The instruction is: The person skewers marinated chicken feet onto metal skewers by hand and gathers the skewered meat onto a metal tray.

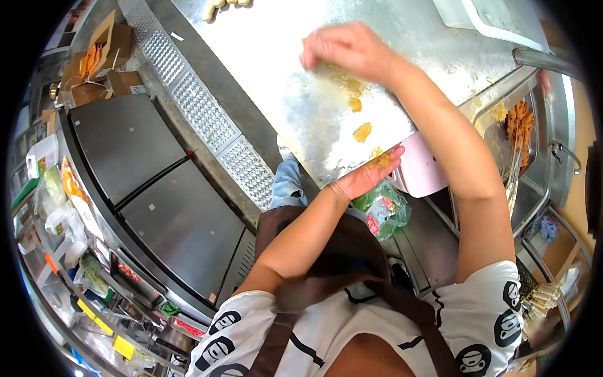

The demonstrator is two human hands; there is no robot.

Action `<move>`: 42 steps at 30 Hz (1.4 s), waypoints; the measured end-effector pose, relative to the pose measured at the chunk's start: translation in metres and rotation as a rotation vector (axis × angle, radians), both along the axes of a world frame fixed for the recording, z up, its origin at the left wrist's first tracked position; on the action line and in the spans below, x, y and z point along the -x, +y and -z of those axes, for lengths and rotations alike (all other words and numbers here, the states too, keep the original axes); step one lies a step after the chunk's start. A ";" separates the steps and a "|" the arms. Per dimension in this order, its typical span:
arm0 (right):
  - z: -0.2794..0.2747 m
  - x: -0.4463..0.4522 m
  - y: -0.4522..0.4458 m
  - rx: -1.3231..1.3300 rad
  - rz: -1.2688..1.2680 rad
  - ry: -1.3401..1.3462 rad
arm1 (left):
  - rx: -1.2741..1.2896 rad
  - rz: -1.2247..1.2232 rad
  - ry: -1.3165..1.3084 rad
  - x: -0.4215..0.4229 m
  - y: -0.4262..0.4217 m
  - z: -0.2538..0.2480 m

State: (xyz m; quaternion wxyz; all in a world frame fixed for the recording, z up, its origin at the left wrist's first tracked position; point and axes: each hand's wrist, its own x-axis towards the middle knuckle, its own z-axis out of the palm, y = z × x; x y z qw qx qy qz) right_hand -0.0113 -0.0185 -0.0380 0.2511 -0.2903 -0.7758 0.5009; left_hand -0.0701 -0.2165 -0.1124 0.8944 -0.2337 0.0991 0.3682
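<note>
A metal table (270,56) carries wet yellowish scraps (362,132) in a line toward its near edge. Over the table, my right hand (345,50) has its fingers curled in, slightly blurred, above some of the scraps; whatever it holds, if anything, is hidden. My left hand (370,174) is palm up just below the table's edge, fingers stretched out, with a few yellowish bits (380,161) lying on it. Beside that hand is a pink container (421,169). A green plastic bag (392,210) with red labels sits below it.
Skewered meat (520,129) lies in a metal tray at the right. A white plastic bin (471,16) stands at the table's far right. Pale rolls (210,9) are at its far left. Left of the table are a perforated metal strip (195,94) and a dark steel counter (182,213).
</note>
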 end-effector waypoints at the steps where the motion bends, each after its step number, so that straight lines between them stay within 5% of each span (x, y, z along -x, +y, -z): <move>1: -0.002 -0.005 -0.017 0.013 -0.045 0.011 | -0.005 -0.023 -0.033 0.000 0.000 0.000; 6: -0.013 -0.043 -0.098 -0.015 -0.178 0.060 | 0.032 -0.046 -0.030 -0.003 -0.008 0.014; 8: -0.016 -0.054 -0.123 0.007 -0.128 0.199 | -0.133 -0.042 -0.033 0.002 -0.016 0.020; 11: -0.020 -0.072 -0.157 -0.016 -0.011 0.220 | -0.758 -0.076 0.359 0.002 -0.018 0.017; 13: -0.028 -0.085 -0.168 0.162 0.247 0.403 | -0.529 -0.016 0.230 -0.001 -0.012 0.008; 14: -0.035 -0.101 -0.161 0.002 0.351 0.345 | -0.453 0.010 0.187 -0.003 -0.008 0.002; 16: -0.025 -0.145 -0.144 -0.072 0.657 0.452 | 0.118 0.027 0.026 -0.006 0.001 -0.008; 18: -0.034 -0.187 -0.118 -0.065 1.183 0.331 | 0.115 0.026 -0.016 -0.010 0.002 0.009; 19: -0.022 -0.211 -0.101 -0.147 1.240 0.292 | 0.139 0.018 0.027 -0.014 0.004 0.012; 22: -0.007 -0.204 -0.084 0.126 1.212 0.486 | 0.145 0.039 0.118 -0.029 0.011 0.017; 24: 0.003 -0.186 -0.098 0.050 0.928 0.157 | 0.107 0.032 0.162 -0.036 0.014 0.020; 26: -0.006 -0.163 -0.120 0.059 0.778 0.097 | 0.040 0.065 0.209 -0.046 0.013 0.012; 29: -0.012 -0.169 -0.140 -0.221 0.770 -0.021 | 0.060 0.129 0.241 -0.055 0.015 -0.004; 32: -0.022 -0.186 -0.135 -0.483 0.941 -0.393 | 0.040 0.182 0.246 -0.067 0.015 -0.049; 34: -0.012 -0.210 -0.129 -0.365 0.899 -0.476 | 0.040 0.183 0.275 -0.080 0.018 -0.075; 37: -0.003 -0.241 -0.126 -0.198 1.300 -0.637 | -0.047 0.096 0.409 -0.106 0.031 -0.106; 40: 0.000 -0.260 -0.157 0.187 1.369 -0.265 | -0.257 0.100 0.546 -0.144 0.053 -0.132; 42: -0.014 -0.261 -0.187 0.099 1.374 -0.324 | -0.389 0.121 0.635 -0.178 0.072 -0.136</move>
